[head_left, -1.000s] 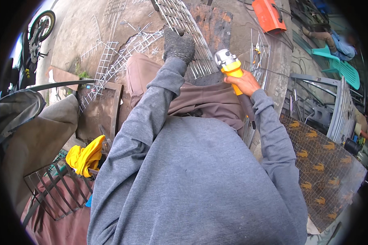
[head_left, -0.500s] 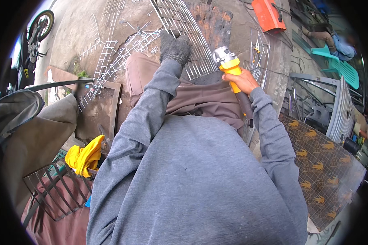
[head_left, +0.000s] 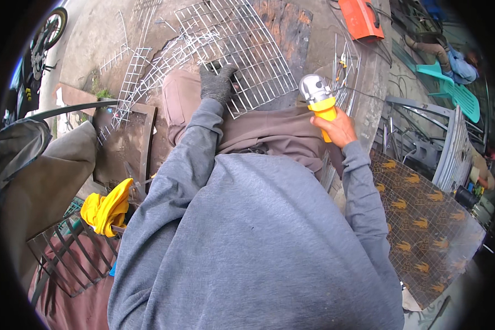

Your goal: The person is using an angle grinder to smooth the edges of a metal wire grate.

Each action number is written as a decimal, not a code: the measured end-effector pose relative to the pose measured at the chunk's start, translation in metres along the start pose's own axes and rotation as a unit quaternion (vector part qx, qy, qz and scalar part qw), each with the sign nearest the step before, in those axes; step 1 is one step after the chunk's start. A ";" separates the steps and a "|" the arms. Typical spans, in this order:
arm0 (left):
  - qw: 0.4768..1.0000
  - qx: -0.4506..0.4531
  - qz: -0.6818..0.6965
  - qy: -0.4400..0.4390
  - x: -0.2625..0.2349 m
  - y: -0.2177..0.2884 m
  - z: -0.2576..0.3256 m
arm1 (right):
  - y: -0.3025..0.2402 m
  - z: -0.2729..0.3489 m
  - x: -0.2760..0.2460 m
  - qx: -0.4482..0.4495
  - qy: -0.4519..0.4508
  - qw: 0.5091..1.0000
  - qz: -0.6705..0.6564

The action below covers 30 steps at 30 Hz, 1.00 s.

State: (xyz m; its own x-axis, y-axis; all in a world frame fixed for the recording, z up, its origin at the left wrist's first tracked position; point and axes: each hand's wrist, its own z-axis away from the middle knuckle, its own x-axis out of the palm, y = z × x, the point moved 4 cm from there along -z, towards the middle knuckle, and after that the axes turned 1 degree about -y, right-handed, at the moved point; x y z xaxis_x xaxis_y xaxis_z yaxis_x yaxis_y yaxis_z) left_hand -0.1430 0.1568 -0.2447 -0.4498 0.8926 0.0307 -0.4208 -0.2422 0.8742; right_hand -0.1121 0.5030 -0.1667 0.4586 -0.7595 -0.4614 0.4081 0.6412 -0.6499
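A dark knit glove covers my left hand (head_left: 219, 85), whose fingers close round the near-left edge of a welded wire mesh panel (head_left: 253, 60). The panel lies slanted in front of my knees, its open squares facing up. My bare right hand (head_left: 340, 127) grips a yellow angle grinder (head_left: 325, 108) by its body. The grinder's silver head points away from me, to the right of the mesh and apart from it. Its rear end is hidden behind my wrist and sleeve.
Cut mesh offcuts (head_left: 132, 80) litter the ground at left. A scorched wooden board (head_left: 291, 27) lies beyond the panel. An orange-red case (head_left: 360, 19) stands far right, near loose cables. A patterned sheet (head_left: 423, 220) is at right; a person sits near a green chair (head_left: 456, 93).
The mesh panel has turned and now shows broader, with its squares open to view. My left hand has shifted slightly left and nearer. My right hand has moved the grinder right and nearer me.
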 end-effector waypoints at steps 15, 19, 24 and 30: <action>1.000 -0.008 0.016 -0.006 -0.008 -0.018 -0.007 | 0.004 0.019 0.024 0.097 -0.069 0.980 -0.161; 0.999 -0.014 0.034 -0.011 -0.009 -0.019 -0.007 | 0.002 0.020 0.023 0.100 -0.070 0.979 -0.162; 0.999 -0.021 0.029 -0.003 -0.007 -0.015 -0.002 | 0.000 0.017 0.020 0.102 -0.071 0.977 -0.174; 0.999 -0.016 0.038 -0.020 -0.005 -0.014 -0.003 | -0.010 0.012 0.023 0.100 -0.067 0.982 -0.148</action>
State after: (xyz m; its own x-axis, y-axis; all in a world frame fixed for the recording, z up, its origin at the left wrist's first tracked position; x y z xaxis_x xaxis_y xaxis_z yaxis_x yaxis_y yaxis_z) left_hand -0.1375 0.1544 -0.2587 -0.4508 0.8850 0.1162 -0.4124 -0.3220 0.8522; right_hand -0.0962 0.4801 -0.1640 0.3911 -0.9032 -0.1770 0.6795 0.4130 -0.6064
